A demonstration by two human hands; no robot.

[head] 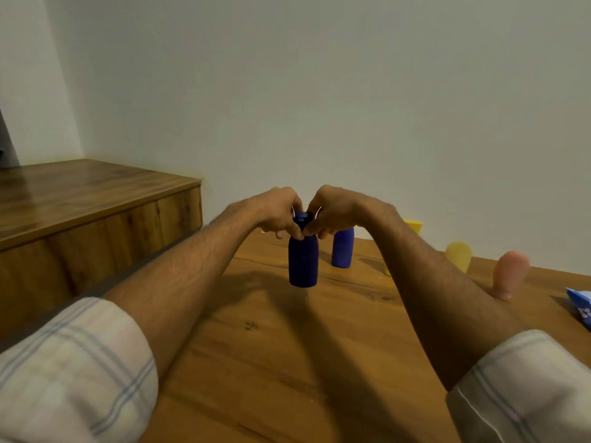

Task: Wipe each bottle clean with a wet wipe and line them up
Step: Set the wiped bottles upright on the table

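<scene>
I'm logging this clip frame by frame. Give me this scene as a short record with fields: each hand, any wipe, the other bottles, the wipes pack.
left hand: grips the neck of the dark blue plastic bottle from its left
right hand: grips the same neck from its right
wipe: thin white edges by the fingers, too small to tell
other bottles: lighter blue plastic bottle, yellow plastic bottle, pink plastic bottle, apart on the brown wooden table
pack: blue and white wipes packet, cut off at the right edge

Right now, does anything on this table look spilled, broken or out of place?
Nothing stands out. The left hand and right hand pinch the dark blue bottle by its neck; the second blue bottle stands upright behind. The pink bottle seems to lean, likely the wide lens. No spill shows.
</scene>
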